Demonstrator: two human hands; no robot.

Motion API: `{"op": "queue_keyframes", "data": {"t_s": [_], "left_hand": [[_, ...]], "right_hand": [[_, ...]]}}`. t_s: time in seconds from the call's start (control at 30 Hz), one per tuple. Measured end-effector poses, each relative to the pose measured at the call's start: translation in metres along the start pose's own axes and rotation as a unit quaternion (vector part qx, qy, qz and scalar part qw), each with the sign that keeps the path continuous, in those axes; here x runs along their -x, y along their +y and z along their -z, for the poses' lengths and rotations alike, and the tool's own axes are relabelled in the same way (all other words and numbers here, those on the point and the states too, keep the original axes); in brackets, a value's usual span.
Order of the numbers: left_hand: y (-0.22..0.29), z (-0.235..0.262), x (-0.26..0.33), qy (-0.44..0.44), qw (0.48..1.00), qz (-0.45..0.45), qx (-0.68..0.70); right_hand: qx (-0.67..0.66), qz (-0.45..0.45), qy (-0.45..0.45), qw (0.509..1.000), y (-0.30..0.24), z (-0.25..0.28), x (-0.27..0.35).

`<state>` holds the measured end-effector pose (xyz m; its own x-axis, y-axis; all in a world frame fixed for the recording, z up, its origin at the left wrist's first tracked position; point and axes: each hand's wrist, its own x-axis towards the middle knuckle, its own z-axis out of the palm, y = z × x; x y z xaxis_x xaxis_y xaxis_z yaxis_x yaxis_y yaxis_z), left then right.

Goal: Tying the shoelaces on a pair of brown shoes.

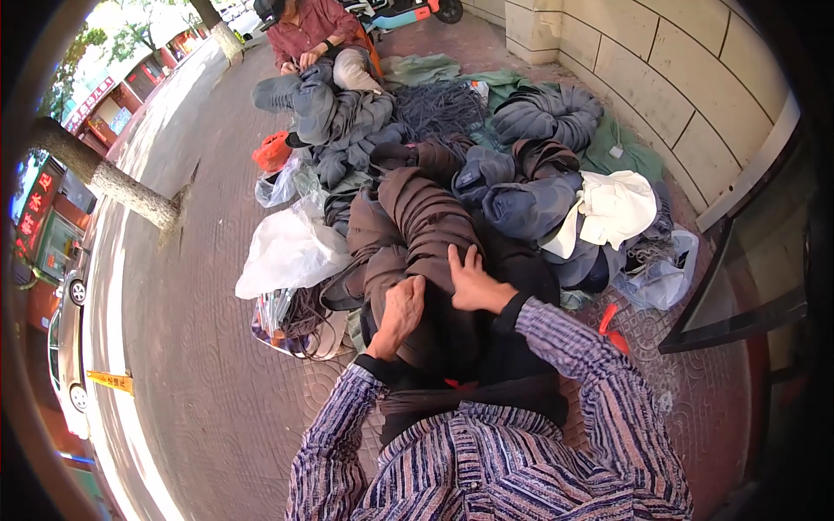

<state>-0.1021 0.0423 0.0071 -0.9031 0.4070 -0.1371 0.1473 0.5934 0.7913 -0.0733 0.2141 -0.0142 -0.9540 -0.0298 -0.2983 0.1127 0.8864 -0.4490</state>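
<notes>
A long stack of brown cloth caps (426,213), nested one in another, lies across my lap. My left hand (400,311) is closed at the near left end of this stack, its fingertips turned under so what they hold is hidden. On the stack's near right side rests my right hand (476,282), fingers spread over the brown cloth. Dark blue-grey caps (526,204) lie just beyond it, beside a cream-white cloth piece (615,208).
A white plastic bag (291,247) sits left of the stack. Grey caps (547,113) and dark cords (439,108) cover a green sheet (621,143). Across the pile sits another person (314,35), hands on grey caps. A tiled wall (660,69) and dark-framed panel (738,269) bound the right.
</notes>
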Motion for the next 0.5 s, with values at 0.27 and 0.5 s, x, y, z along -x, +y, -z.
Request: {"op": "queue_keyframes", "data": {"t_s": [0.27, 0.5], "left_hand": [[-0.042, 0.031, -0.021, 0.249, 0.941, -0.228, 0.021], [-0.059, 0.05, -0.052, 0.051, 0.986, -0.068, -0.146]], "right_hand": [[0.132, 0.193, -0.03, 0.972, 0.064, 0.046, -0.019], [0.305, 0.231, 0.049, 0.922, 0.052, 0.051, -0.018]]}}
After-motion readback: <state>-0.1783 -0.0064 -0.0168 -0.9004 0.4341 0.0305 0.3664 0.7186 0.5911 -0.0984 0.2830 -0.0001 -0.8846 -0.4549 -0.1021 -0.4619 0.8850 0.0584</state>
